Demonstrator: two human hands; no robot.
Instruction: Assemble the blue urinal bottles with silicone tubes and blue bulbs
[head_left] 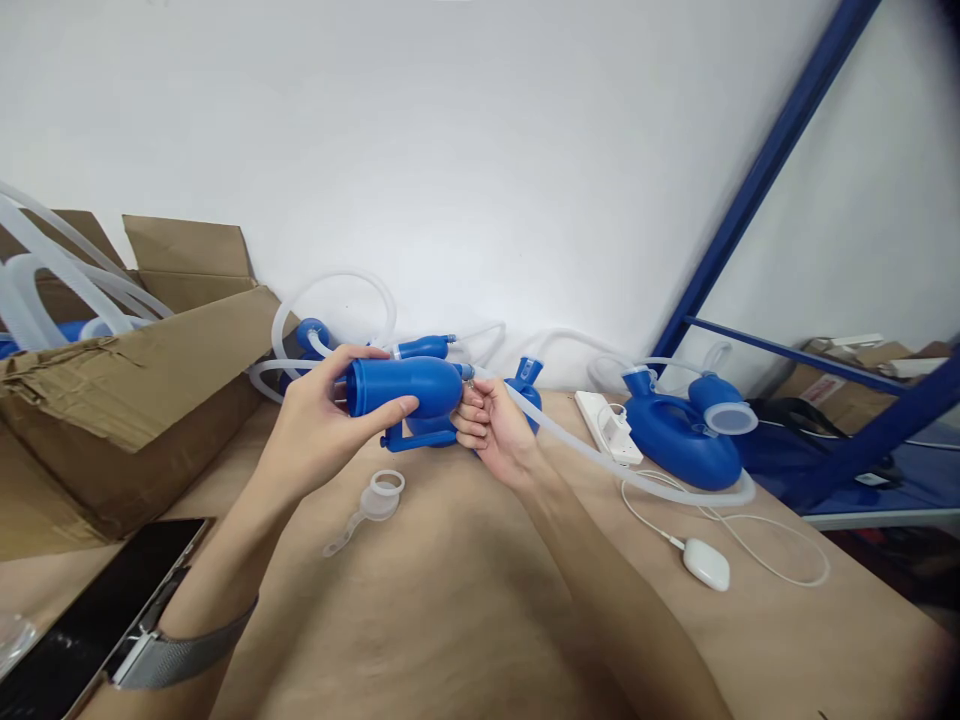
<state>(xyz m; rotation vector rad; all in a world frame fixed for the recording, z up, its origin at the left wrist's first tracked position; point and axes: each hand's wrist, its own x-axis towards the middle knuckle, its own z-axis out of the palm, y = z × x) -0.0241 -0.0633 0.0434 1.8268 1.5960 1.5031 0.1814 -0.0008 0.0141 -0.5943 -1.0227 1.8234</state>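
Observation:
My left hand (319,425) is wrapped around a blue plastic bottle-shaped container (409,388), held sideways above the table. My right hand (495,425) pinches the clear tube (600,462) where it joins the container's narrow end. The tube trails right across the table. A small clear plastic cap piece (373,505) lies on the table below the hands. Behind the held container sit more blue parts with tubing (424,347).
An open cardboard box (120,400) full of clear hoses stands at left. A second blue container (686,432) lies at right, beside a white power strip (607,425) and a white charger with cable (706,563). A dark phone or tablet (90,610) lies near left. Blue shelf frame (765,180) at right.

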